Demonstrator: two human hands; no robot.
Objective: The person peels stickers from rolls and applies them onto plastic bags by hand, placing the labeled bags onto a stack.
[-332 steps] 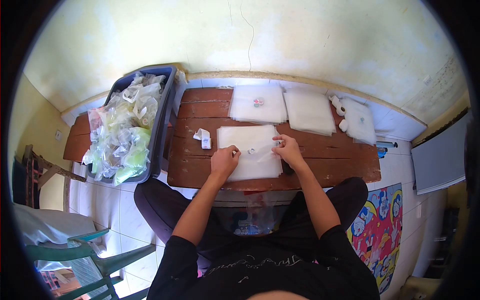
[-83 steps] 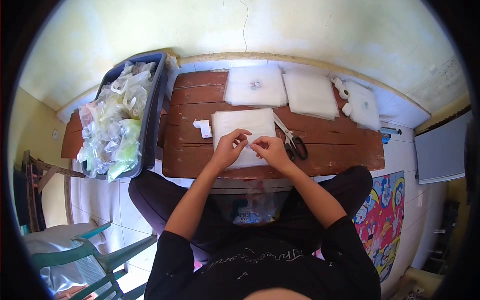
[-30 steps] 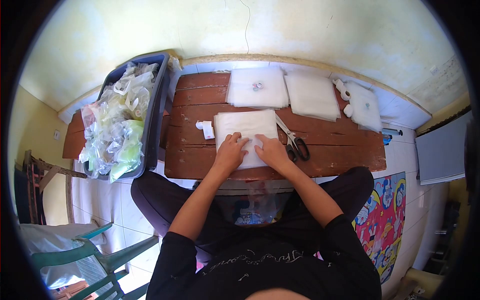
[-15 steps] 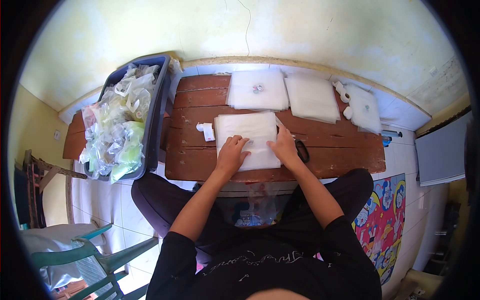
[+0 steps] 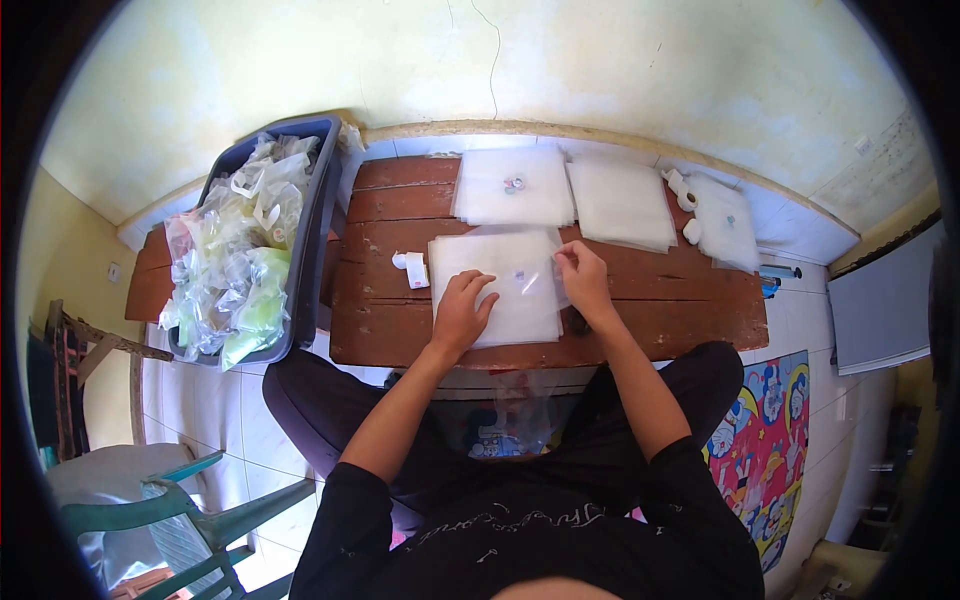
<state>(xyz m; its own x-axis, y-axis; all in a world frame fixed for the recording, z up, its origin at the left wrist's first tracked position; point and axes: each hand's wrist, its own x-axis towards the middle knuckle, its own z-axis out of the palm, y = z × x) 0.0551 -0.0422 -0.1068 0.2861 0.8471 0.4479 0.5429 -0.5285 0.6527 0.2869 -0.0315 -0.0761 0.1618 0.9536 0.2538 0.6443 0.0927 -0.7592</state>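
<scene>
A stack of clear plastic sheets [image 5: 500, 255] lies in front of me on the brown wooden table, with a small printed mark near its middle. My left hand [image 5: 462, 312] rests on the stack's left side, fingers apart and holding nothing. At the right edge, my right hand [image 5: 586, 280] pinches the edge of the top plastic sheet, which is slightly raised there. A black object [image 5: 575, 322], partly hidden by my right wrist, lies beside the stack. Left of the stack is a small white roll [image 5: 412, 268] with a loose end.
Behind are more plastic stacks: one with a printed mark [image 5: 513, 205], a plain one [image 5: 622, 205] and one at far right [image 5: 727, 235]. White rolls [image 5: 682, 190] lie between the latter two. A dark bin [image 5: 318, 225] of crumpled plastic stands left; a green chair [image 5: 150, 515] is lower left.
My right hand has moved up slightly and closed on the top sheet's right edge, lifting it a little. My left hand stays on the stack with its fingers a bit raised.
</scene>
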